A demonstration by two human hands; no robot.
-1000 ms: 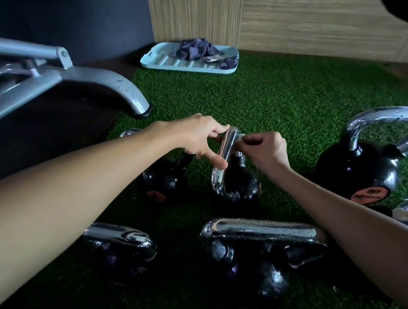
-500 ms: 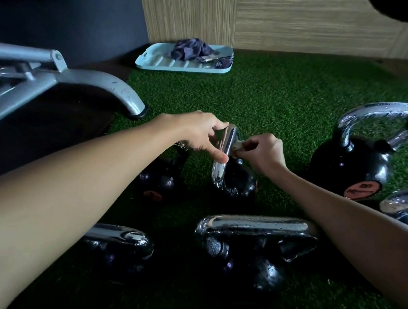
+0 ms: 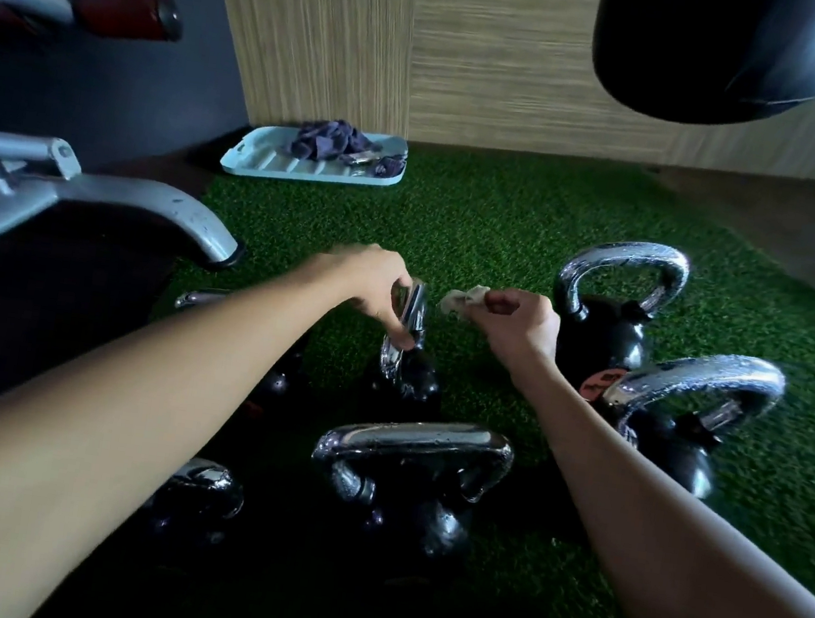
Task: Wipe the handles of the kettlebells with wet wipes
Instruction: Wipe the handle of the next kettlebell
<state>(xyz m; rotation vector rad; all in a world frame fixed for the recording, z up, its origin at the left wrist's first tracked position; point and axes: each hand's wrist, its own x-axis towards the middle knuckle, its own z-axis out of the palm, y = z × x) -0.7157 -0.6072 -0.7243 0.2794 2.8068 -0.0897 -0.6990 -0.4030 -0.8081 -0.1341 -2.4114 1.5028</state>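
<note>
Several black kettlebells with chrome handles stand on green turf. My left hand [image 3: 377, 286] grips the chrome handle of the small middle kettlebell [image 3: 407, 371]. My right hand [image 3: 517, 323] pinches a crumpled pale wet wipe [image 3: 463, 299] just right of that handle, a short gap away from it. A big kettlebell [image 3: 415, 470] stands nearest me, its wide handle wet with drops. Two more stand at the right, the far one [image 3: 613, 305] and the near one [image 3: 693, 403]. Others at the left [image 3: 199, 494] are partly hidden under my left arm.
A grey metal bench frame [image 3: 113, 202] with a red-padded bar [image 3: 123, 14] stands at the left. A pale blue tray [image 3: 310, 166] holding a purple cloth lies by the wood-panel wall. A dark punching bag [image 3: 714, 48] hangs at the top right.
My right hand has pulled the wipe off the handle and moved to the right. My left hand has stayed on the small kettlebell's handle. The camera has tilted, showing more of the right kettlebells.
</note>
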